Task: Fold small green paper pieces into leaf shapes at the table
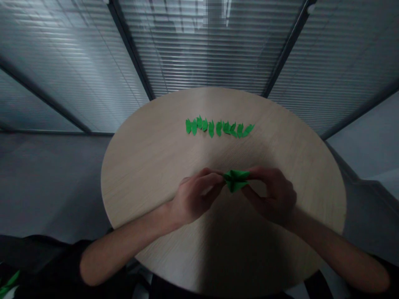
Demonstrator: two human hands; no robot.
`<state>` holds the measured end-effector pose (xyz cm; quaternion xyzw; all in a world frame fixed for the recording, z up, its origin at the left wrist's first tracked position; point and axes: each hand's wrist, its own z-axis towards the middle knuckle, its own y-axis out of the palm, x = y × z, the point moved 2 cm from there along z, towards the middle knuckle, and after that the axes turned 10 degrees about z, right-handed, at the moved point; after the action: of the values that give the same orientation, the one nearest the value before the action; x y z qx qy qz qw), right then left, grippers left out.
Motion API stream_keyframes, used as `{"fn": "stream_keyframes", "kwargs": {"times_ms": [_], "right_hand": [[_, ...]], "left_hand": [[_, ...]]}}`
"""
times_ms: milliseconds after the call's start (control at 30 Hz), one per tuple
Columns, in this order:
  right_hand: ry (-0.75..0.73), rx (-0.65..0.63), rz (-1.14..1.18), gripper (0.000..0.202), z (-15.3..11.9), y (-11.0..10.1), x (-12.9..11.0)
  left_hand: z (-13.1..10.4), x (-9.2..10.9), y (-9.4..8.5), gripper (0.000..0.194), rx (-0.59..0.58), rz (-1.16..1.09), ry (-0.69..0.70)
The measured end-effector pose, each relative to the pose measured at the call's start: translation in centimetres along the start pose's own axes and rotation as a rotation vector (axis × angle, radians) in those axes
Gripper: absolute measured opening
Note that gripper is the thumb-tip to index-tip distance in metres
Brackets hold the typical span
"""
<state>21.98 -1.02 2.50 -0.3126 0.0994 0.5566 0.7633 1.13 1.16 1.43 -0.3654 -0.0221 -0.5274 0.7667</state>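
Slatted blinds (pixel 199 58) behind dark-framed panes rise beyond a round wooden table (pixel 149 166), whose pale top is lit unevenly, with a broad shadow falling across its near part. Both forearms, bare below dark sleeves, reach in over the table from either side.

The left hand (pixel 193 199) has its thumb and forefinger drawn together, pinching the left end of a folded green paper piece (pixel 234 180). The right hand (pixel 274 195) grips the opposite end, its forefinger along the upper right point and its thumb lower down; thumb and finger bow apart into a rounded gap, closing only at the paper.

The folded green paper piece is held between the hands, over the middle of the table. It has pointed flaps spreading sideways, a lower point, and a dark crease or opening across its centre.

Farther back on the tabletop lies a row of small green folded pieces (pixel 211 128), leaf-like with pointed tips, some touching or overlapping, others slightly apart.
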Motion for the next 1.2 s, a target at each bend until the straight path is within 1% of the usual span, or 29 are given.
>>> {"fn": "stream_keyframes", "kwargs": {"times_ms": [67, 133, 233, 333, 433, 533, 967, 1200], "right_hand": [[-0.004, -0.024, 0.016, 0.027, -0.05, -0.01, 0.14], [-0.003, -0.054, 0.058, 0.024, 0.03, 0.00, 0.32], [-0.007, -0.082, 0.107, 0.020, 0.32, 0.01, 0.43], [-0.040, -0.091, 0.092, 0.018, 0.64, 0.03, 0.30], [-0.075, -0.087, 0.074, 0.019, 0.78, 0.07, 0.16], [-0.080, -0.091, 0.067, 0.021, 0.79, 0.09, 0.13], [-0.111, -0.083, 0.032, 0.021, 0.78, 0.00, 0.09], [-0.102, -0.126, 0.012, 0.024, 0.37, 0.05, 0.41]], "left_hand": [[0.08, 0.15, -0.06, 0.009, 0.034, -0.025, -0.048], [0.15, 0.24, -0.18, 0.013, 0.070, -0.034, -0.047], [0.26, 0.28, -0.34, 0.012, 0.048, -0.009, 0.030], [0.30, 0.25, -0.51, 0.011, 0.024, 0.011, 0.103], [0.27, 0.22, -0.55, 0.014, 0.017, 0.018, 0.131], [0.20, 0.20, -0.47, 0.016, 0.005, 0.005, 0.147], [-0.01, -0.07, -0.47, 0.023, -0.040, 0.044, 0.117], [-0.08, -0.08, -0.48, 0.022, -0.060, 0.061, 0.120]]}}
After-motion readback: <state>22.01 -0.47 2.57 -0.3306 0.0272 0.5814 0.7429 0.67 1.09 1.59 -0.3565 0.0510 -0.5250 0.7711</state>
